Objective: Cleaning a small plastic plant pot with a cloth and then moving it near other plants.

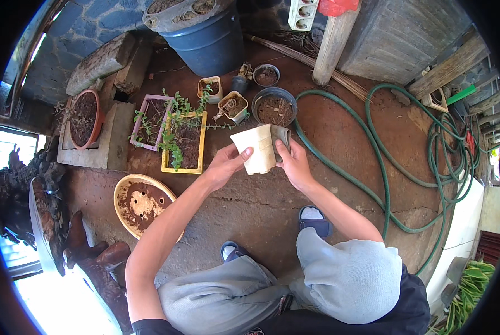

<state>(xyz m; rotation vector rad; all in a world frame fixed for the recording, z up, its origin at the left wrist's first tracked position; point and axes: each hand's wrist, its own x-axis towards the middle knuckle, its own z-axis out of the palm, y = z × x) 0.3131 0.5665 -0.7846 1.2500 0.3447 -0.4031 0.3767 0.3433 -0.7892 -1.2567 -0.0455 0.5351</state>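
Note:
In front of my knees, both hands hold small plant pots up off the floor. My left hand (226, 166) is closed on the near side of a cream-white square plastic pot (256, 152), thumb pressed on its wall. My right hand (296, 163) grips a grey pot (282, 135) that sits against the white one's right side; whether one is partly inside the other I cannot tell. Just beyond them stands a round black pot (274, 108) of soil. Nearby are a small cream pot (239, 115) with a dried plant and a yellow rectangular planter (165, 162) with leafy stems.
A tan oval planter (121, 215) with dirt and drain holes lies left of my feet. Behind the pots is a large blue bin (205, 49). A green hose (379, 156) coils over the floor at right. A terracotta pot (100, 120) rests on a concrete block (115, 146).

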